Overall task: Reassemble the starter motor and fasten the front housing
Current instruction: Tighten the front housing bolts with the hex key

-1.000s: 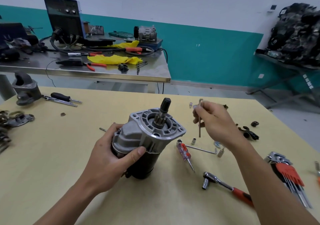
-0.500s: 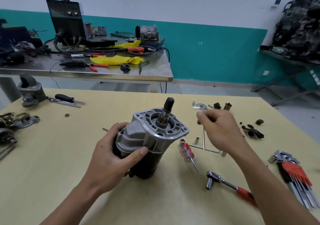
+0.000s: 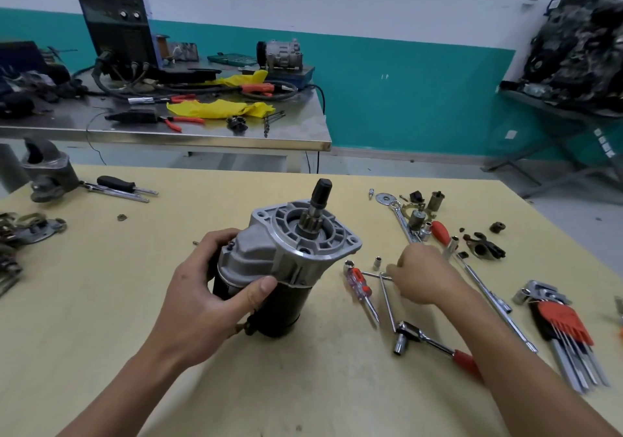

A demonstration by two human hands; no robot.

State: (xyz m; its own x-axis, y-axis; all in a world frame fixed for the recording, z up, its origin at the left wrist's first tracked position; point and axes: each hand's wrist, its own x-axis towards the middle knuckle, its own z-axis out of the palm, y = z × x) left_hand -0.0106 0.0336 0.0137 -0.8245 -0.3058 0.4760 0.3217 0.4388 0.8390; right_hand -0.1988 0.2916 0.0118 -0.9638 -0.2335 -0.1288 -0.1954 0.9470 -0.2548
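- Your left hand (image 3: 205, 288) grips the starter motor (image 3: 286, 261), thumb across the seam below the front housing (image 3: 303, 234) and fingers wrapped round the far side.
- The motor stands tilted on the pale yellow tabletop (image 3: 101, 301), its black body down and its pinion shaft (image 3: 318, 200) pointing up and away from you.
- The grey front housing sits on the motor's upper end, its flange facing up.
- Right of the motor, your right hand (image 3: 424, 274) is down at the tabletop, its fingers curled onto the end of a thin steel rod (image 3: 374, 274) that lies flat there.
- Just right of the motor lie a red-and-clear screwdriver (image 3: 359, 286) and a small socket (image 3: 377, 263).
- Right of the motor and nearer you lies a ratchet wrench (image 3: 424, 339) with a red grip.
- Far right of the motor, a hex key set (image 3: 566, 328) sits in a red holder.
- Right of the motor and farther back, washers, sockets and small dark parts are scattered.
- Left of the motor and farther back lie a black-handled screwdriver (image 3: 116, 183) and a grey cast housing (image 3: 47, 170).
- Beyond the motor stands a steel workbench (image 3: 202, 133) carrying a black welding machine (image 3: 118, 25), a yellow cloth (image 3: 219, 108) and orange-handled pliers (image 3: 182, 120).
- Behind the workbench the wall is white above a teal band (image 3: 404, 99).
- Far right of the motor, well back, a dark engine (image 3: 580, 55) sits on a stand.
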